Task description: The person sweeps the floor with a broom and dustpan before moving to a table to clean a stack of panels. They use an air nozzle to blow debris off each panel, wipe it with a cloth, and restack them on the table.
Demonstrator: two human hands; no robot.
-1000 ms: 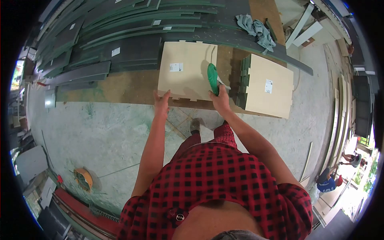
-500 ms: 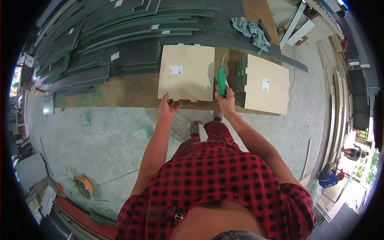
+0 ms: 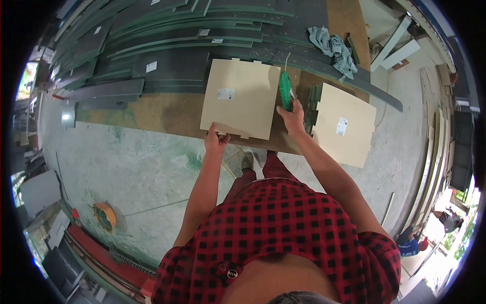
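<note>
A square beige panel (image 3: pixel 243 104) with a white label lies near the front edge of the brown table. My left hand (image 3: pixel 216 140) grips its lower left edge, thumb on top and fingers at the underside. Between this panel and a stack of notched panels (image 3: pixel 344 121) on the right, my right hand (image 3: pixel 293 117) is closed on a green-wrapped tool (image 3: pixel 286 91) with a thin tip pointing away from me. The tool lies along the panel's right edge. Dark layers show at the left side of the stack.
Long dark green boards (image 3: pixel 177 66) are piled across the back and left of the table (image 3: pixel 152 114). A grey-blue cloth (image 3: pixel 334 50) lies at the back right. An orange round object (image 3: pixel 105 217) is on the floor at left. Two people are far off at right.
The panel has turned slightly, and my left hand's fingers have closed on its edge. My right hand has moved a little away from me with the green tool. The camera view has shifted.
</note>
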